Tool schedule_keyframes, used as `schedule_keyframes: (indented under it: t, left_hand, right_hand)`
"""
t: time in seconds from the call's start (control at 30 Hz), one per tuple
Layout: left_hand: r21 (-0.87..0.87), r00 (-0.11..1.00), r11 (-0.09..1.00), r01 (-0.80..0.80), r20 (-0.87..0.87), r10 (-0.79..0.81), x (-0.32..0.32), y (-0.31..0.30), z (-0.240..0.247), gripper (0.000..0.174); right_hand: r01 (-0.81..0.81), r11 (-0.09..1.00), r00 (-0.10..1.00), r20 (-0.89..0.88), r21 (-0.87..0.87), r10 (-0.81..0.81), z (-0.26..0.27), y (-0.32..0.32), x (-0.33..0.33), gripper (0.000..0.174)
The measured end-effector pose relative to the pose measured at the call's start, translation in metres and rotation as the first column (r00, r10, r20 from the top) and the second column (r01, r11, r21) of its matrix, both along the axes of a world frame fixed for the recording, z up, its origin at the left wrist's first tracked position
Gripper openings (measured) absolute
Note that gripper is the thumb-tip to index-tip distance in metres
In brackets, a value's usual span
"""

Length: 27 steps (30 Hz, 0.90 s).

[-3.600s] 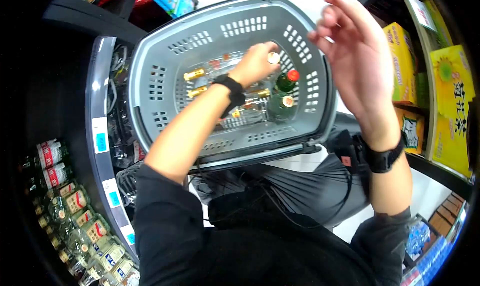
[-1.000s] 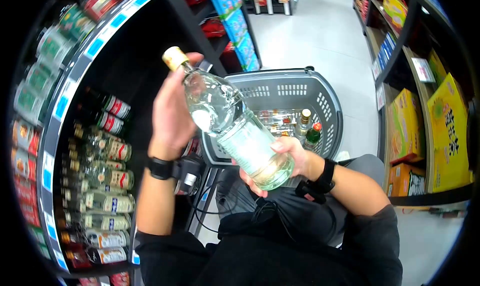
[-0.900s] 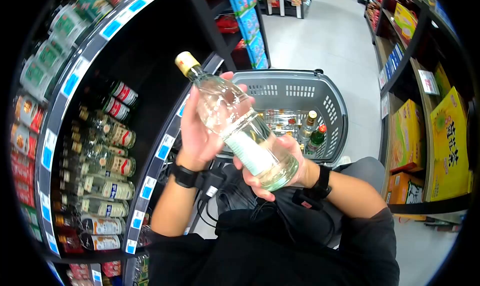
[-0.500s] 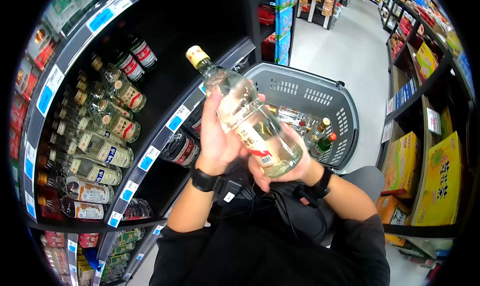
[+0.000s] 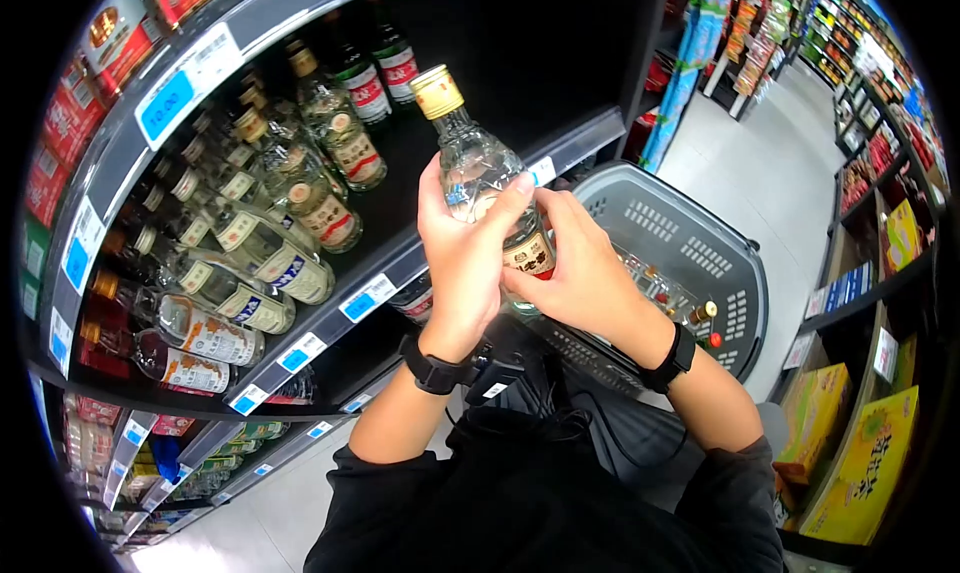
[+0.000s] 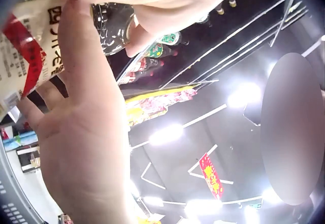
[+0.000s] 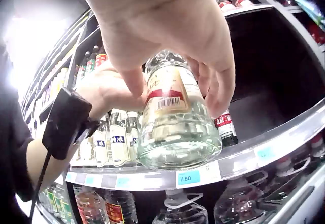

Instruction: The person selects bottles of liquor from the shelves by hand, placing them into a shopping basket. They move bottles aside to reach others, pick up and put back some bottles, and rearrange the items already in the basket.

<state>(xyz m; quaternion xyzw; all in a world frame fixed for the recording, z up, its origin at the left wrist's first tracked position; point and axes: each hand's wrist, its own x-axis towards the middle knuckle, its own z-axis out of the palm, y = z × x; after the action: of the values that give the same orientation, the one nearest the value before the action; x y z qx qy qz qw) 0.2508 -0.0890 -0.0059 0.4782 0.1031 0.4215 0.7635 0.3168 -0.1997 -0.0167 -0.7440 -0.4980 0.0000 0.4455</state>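
Note:
A clear glass bottle (image 5: 478, 163) with a yellow cap and a cream and red label tilts in front of the shelf. My left hand (image 5: 462, 258) grips it from the left, thumb across its shoulder. My right hand (image 5: 605, 288) holds the body, thumb over the label. In the left wrist view, my left hand (image 6: 177, 0) comes from the top and my right hand (image 6: 86, 142) from below, around the bottle (image 6: 23, 56). The right wrist view shows the bottle's base (image 7: 180, 150) towards the camera, under my right hand (image 7: 157, 20); my left hand (image 7: 106, 89) touches its side.
Rows of bottles (image 5: 280, 253) fill the shelf at the left, behind a price rail (image 5: 365, 295). A grey basket (image 5: 655, 188) with several bottles stands at the right. Yellow boxes (image 5: 860, 463) line the far right shelf.
My right hand has moved from the bottle's base up onto its body. The bottle is more upright. The head view has turned left, so the basket lies farther right.

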Motion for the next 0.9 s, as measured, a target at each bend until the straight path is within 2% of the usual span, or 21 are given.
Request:
schedule_keyframes:
  t: [0.13,0.27,0.3,0.37,0.4,0.43,0.47,0.53,0.6,0.67,0.7,0.73,0.8,0.83,0.9]
  left_hand:
    - [0.166,0.999,0.986,-0.029,-0.022,0.033,-0.005,0.021,0.007,0.068]
    - [0.247,0.995,0.964,-0.096,-0.012,0.102,0.000,0.037,0.011,0.072]
    - [0.278,0.996,0.957,-0.084,-0.014,0.091,0.000,0.042,0.014,0.076]
    - [0.348,0.991,0.931,-0.107,-0.042,0.129,0.002,0.052,0.014,0.075]
    - [0.415,0.985,0.902,-0.118,-0.069,0.161,0.003,0.058,0.014,0.075]
    - [0.544,0.968,0.829,-0.127,-0.113,0.223,0.006,0.068,0.010,0.074]
    - [0.666,0.949,0.737,-0.114,-0.147,0.279,0.005,0.075,0.010,0.075]
    - [0.682,0.950,0.727,-0.079,-0.169,0.262,0.000,0.082,0.013,0.078]
    - [0.830,0.883,0.512,-0.221,-0.053,0.467,-0.010,0.079,0.012,0.079]
    - [0.853,0.895,0.455,-0.256,0.032,0.444,-0.032,0.070,0.006,0.069]
    - [0.839,0.939,0.499,-0.217,0.039,0.343,-0.043,0.067,-0.004,0.059]
    - [0.812,0.971,0.576,-0.091,-0.057,0.234,-0.060,0.058,-0.010,0.052]
    - [0.786,0.985,0.618,-0.023,-0.089,0.150,-0.086,0.051,-0.029,0.038]
    - [0.786,0.986,0.618,0.023,-0.120,0.116,-0.095,0.051,-0.036,0.036]
    - [0.793,0.977,0.608,0.035,-0.154,0.145,-0.107,0.053,-0.041,0.036]
  right_hand:
    - [-0.094,0.992,0.995,-0.033,0.081,0.097,-0.002,0.031,0.008,0.073]
    - [-0.038,0.996,0.994,-0.102,0.078,0.046,0.006,0.061,0.012,0.068]
    - [-0.042,0.986,0.989,-0.136,0.160,0.064,0.002,0.070,0.015,0.060]
    - [-0.037,0.987,0.986,-0.154,0.155,0.061,0.001,0.081,0.022,0.056]
    - [-0.024,0.989,0.984,-0.172,0.147,0.049,0.001,0.086,0.023,0.052]
    - [-0.016,0.976,0.971,-0.228,0.218,0.066,-0.002,0.093,0.024,0.042]
    - [-0.021,0.976,0.972,-0.225,0.219,0.071,-0.003,0.098,0.024,0.042]
    - [-0.014,0.949,0.920,-0.368,0.316,0.136,-0.003,0.109,0.024,0.038]
    - [-0.046,0.935,0.929,-0.330,0.351,0.170,-0.008,0.123,0.028,0.046]
    - [-0.113,0.940,0.792,-0.542,0.322,0.281,0.000,0.131,0.027,0.047]
    - [-0.122,0.936,0.806,-0.517,0.331,0.288,0.002,0.138,0.027,0.047]
    - [-0.122,0.926,0.786,-0.534,0.358,0.311,-0.004,0.147,0.032,0.048]
    - [-0.141,0.912,0.802,-0.496,0.384,0.333,-0.004,0.158,0.032,0.048]
    - [-0.142,0.913,0.801,-0.498,0.382,0.333,-0.005,0.164,0.033,0.048]
    - [-0.187,0.904,0.798,-0.478,0.383,0.368,-0.007,0.178,0.036,0.049]
